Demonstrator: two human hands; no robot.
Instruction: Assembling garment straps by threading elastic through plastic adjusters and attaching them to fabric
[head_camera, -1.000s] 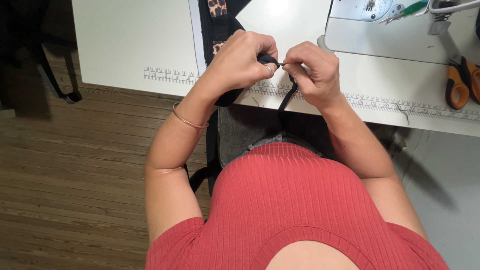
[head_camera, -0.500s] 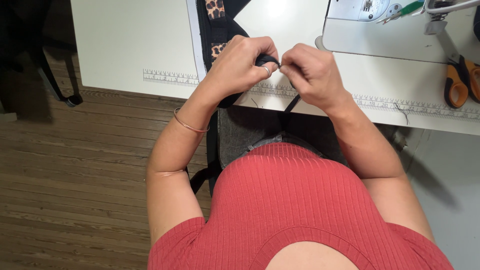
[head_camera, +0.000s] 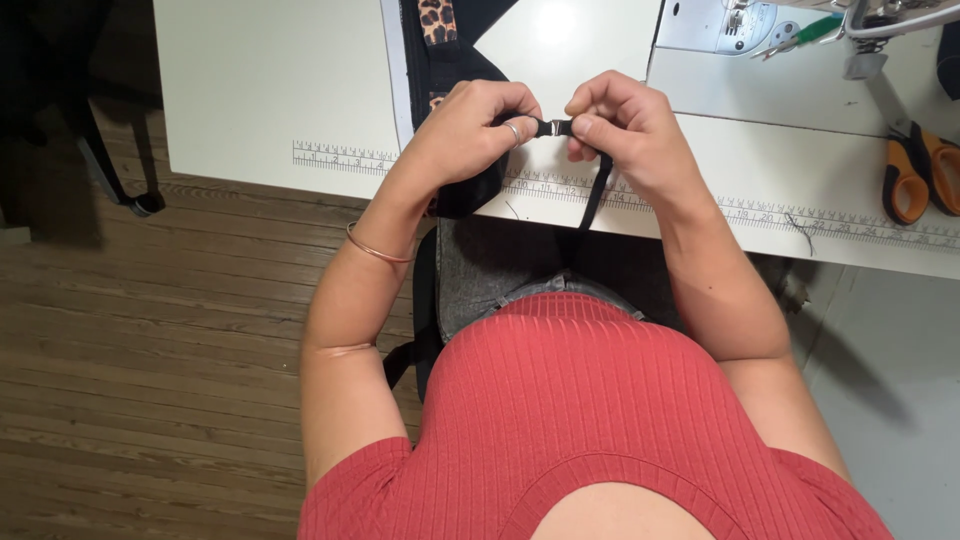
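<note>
Head view: two hands on one strap

Both hands pinch a black strap between them: left hand and right hand closed on it (a small metal ring sits between the fingertips). Orange scissors lie well right of the right hand.

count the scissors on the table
1: orange-handled scissors lie at the table's right edge, right of the right hand, which with the left hand pinches a black strap. Others may lie out of frame.
</note>
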